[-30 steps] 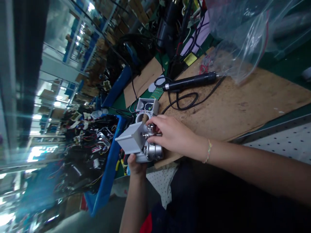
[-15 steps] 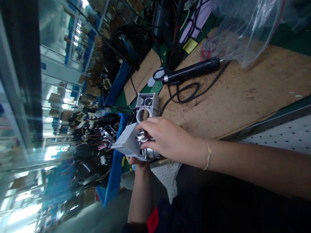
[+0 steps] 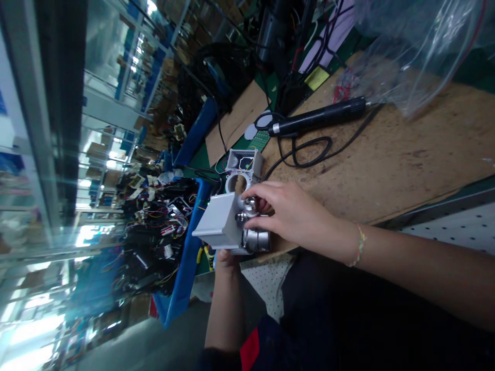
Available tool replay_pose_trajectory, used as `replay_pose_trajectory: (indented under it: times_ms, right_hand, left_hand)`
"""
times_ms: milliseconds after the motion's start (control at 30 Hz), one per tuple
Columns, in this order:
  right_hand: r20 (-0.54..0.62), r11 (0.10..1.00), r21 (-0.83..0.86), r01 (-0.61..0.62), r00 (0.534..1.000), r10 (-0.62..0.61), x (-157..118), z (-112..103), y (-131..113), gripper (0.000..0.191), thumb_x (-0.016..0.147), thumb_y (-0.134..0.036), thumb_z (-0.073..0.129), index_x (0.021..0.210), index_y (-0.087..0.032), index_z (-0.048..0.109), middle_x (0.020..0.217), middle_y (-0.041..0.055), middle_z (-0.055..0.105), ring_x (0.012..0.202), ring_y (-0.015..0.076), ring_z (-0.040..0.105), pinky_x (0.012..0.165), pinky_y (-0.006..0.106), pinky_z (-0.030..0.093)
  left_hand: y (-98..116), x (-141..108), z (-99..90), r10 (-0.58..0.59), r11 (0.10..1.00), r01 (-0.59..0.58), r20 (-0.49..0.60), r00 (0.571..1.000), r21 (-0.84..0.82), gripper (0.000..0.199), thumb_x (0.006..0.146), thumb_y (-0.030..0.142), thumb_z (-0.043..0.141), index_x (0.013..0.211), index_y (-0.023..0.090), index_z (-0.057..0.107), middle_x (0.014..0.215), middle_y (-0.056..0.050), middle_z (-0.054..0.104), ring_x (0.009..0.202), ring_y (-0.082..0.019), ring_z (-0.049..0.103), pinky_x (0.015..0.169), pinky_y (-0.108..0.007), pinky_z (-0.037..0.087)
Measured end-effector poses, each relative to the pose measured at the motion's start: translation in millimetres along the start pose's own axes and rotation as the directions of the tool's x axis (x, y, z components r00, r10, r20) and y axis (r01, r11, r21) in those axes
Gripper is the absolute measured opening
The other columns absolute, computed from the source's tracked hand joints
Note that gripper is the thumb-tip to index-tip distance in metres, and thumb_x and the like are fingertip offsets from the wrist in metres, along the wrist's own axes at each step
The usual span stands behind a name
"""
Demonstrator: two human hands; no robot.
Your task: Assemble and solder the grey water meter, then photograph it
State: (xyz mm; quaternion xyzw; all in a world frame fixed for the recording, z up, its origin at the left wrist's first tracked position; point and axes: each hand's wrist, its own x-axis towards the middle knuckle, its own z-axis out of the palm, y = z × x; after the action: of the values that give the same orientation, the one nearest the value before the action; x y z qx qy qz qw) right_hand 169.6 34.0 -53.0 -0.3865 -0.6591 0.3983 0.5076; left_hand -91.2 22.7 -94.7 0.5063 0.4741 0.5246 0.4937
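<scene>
My left hand [image 3: 226,258] grips the near end of a light grey housing [image 3: 218,219] with a box-shaped part, its thumb showing at the edge and its other fingers hidden. Beside the box sits a shiny metal cylinder [image 3: 258,239] on the same piece. With thumb and fingers, my right hand [image 3: 284,211] pinches a small round chrome fitting [image 3: 251,206] against the side of the housing. Whether the fitting is attached cannot be made out. Just beyond, a second grey housing [image 3: 245,167] lies open, with a ring-shaped opening and wires inside.
A black electric screwdriver [image 3: 317,117] with a coiled cable lies on the brown board [image 3: 406,159]. Clear plastic bags [image 3: 421,67] rest beyond it. A blue bin [image 3: 181,278] full of dark parts and wires stands alongside, near yellow-handled pliers [image 3: 209,256].
The view has shifted, and the held housing has turned a little, showing more of its box face and metal cylinder. My right hand still pinches the chrome fitting.
</scene>
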Motion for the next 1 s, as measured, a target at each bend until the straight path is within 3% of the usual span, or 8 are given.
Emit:
replay_pose_trajectory:
  times_ms: [100, 167, 367, 700, 1000]
  right_hand:
    - [-0.001, 1.0, -0.011, 0.008, 1.0, -0.008, 1, 1, -3, 0.041, 0.076, -0.02, 0.091, 0.111, -0.014, 0.071, 0.101, 0.0026, 0.069, 0.091, 0.0147, 0.064, 0.08, 0.025, 0.049]
    - [-0.001, 1.0, -0.017, 0.013, 1.0, -0.013, 1, 1, -5, 0.041, 0.077, -0.02, 0.091, 0.112, -0.014, 0.071, 0.101, 0.002, 0.07, 0.091, 0.0144, 0.065, 0.08, 0.025, 0.049]
    - [0.01, 0.998, -0.068, 0.013, 1.0, -0.013, 3, 2, -7, 0.041, 0.077, -0.023, 0.091, 0.113, -0.016, 0.071, 0.104, 0.0026, 0.07, 0.093, 0.0152, 0.065, 0.08, 0.026, 0.047]
    - [0.007, 0.998, -0.066, 0.012, 1.0, -0.012, 2, 2, -11, 0.04, 0.076, -0.021, 0.091, 0.111, -0.016, 0.072, 0.102, 0.0019, 0.07, 0.089, 0.0133, 0.064, 0.078, 0.024, 0.047]
    - [0.014, 0.996, -0.089, -0.022, 1.0, 0.023, 1, -1, -13, 0.041, 0.075, -0.021, 0.092, 0.111, -0.017, 0.074, 0.103, 0.0022, 0.071, 0.089, 0.0146, 0.065, 0.077, 0.025, 0.046]
  left_hand:
    - [0, 1, 3.6, 0.043, 0.998, -0.042, 0.046, 0.998, -0.04, 0.077, 0.07, 0.067, 0.08, 0.13, 0.022, 0.064, 0.131, -0.011, 0.066, 0.121, -0.034, 0.062, 0.108, -0.052, 0.05]
    - [2, 0, 5.7, 0.028, 0.998, -0.025, 0.061, 0.998, -0.051, 0.086, 0.058, 0.068, 0.084, 0.129, 0.024, 0.066, 0.128, -0.011, 0.069, 0.122, -0.037, 0.062, 0.109, -0.049, 0.05]
    - [10, 2, 10.2, -0.01, 0.999, 0.012, 0.043, 0.999, -0.046, 0.089, 0.052, 0.066, 0.085, 0.128, 0.022, 0.068, 0.129, -0.013, 0.07, 0.123, -0.041, 0.063, 0.109, -0.052, 0.052]
    - [25, 5, 33.3, 0.002, 1.0, -0.001, 0.046, 0.999, -0.026, 0.095, 0.046, 0.073, 0.087, 0.125, 0.023, 0.071, 0.132, -0.015, 0.068, 0.124, -0.043, 0.063, 0.105, -0.051, 0.055]
    - [25, 5, 24.7, -0.026, 1.0, 0.026, 0.025, 0.999, -0.017, 0.101, 0.041, 0.067, 0.091, 0.129, 0.023, 0.068, 0.139, -0.014, 0.063, 0.134, -0.044, 0.055, 0.113, -0.053, 0.046]
